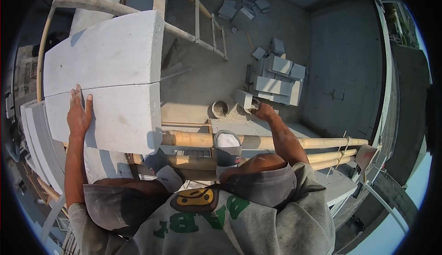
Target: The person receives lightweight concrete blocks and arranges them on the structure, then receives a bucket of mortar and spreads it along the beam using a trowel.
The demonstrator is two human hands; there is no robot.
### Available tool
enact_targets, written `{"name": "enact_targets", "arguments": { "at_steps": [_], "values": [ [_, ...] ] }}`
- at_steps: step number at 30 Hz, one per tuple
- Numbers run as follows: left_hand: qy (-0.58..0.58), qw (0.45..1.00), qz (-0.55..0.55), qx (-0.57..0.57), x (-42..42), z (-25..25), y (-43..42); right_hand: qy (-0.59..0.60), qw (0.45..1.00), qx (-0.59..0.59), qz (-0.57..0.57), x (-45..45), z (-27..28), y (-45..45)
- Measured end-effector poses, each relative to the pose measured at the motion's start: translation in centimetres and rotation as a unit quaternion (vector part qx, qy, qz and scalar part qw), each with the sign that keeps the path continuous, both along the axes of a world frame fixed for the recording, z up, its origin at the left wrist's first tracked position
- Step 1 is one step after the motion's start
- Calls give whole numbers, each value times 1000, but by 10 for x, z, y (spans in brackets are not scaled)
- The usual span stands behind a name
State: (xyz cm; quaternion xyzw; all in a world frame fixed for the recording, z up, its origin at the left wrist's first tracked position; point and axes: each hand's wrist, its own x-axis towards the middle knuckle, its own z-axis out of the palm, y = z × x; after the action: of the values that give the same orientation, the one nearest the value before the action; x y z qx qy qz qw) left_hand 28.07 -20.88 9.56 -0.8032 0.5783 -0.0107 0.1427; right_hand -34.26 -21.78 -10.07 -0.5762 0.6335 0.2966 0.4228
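Note:
Two large pale blocks lie side by side at the left, a far block (pixel 106 52) and a near block (pixel 119 114), with a thin seam between them. My left hand (pixel 80 112) rests flat on the near block, its fingers spread and reaching the seam. On the right, my right hand (pixel 262 111) is closed on something dark and small, perhaps a tool handle, beside a small pale block (pixel 243 99). What it grips is too small to name. A round bucket (pixel 220 109) with grey material inside stands left of that hand.
Bamboo poles (pixel 294 142) run across below my feet. A bamboo ladder (pixel 205 20) leans at the top. Far below, a stack of blocks (pixel 274 85) and loose blocks (pixel 228 9) lie on the floor, beside a grey wall (pixel 343 71). More slabs (pixel 43 140) stand at the left.

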Motion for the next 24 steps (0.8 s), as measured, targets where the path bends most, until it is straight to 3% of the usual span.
{"name": "enact_targets", "arguments": {
  "at_steps": [2,3,6,13,15,24],
  "values": [
    [9,1000,-7,3,6,-2,1,-1,995,-57,-84,-15,-20,-4],
    [17,1000,-14,0,7,-1,0,12,992,-55,-109,-9,-1,-13],
    [33,999,-4,17,2,6,-4,41,992,-62,-101,-10,-7,-20],
    [9,1000,9,-11,-5,6,-7,-24,993,-65,-97,-4,-45,-7],
    [27,998,64,9,-8,8,-11,-40,991,-73,-106,-12,-50,-1],
    [8,998,52,23,6,2,-17,-46,989,-103,-95,-25,-59,6]
  ]
}}
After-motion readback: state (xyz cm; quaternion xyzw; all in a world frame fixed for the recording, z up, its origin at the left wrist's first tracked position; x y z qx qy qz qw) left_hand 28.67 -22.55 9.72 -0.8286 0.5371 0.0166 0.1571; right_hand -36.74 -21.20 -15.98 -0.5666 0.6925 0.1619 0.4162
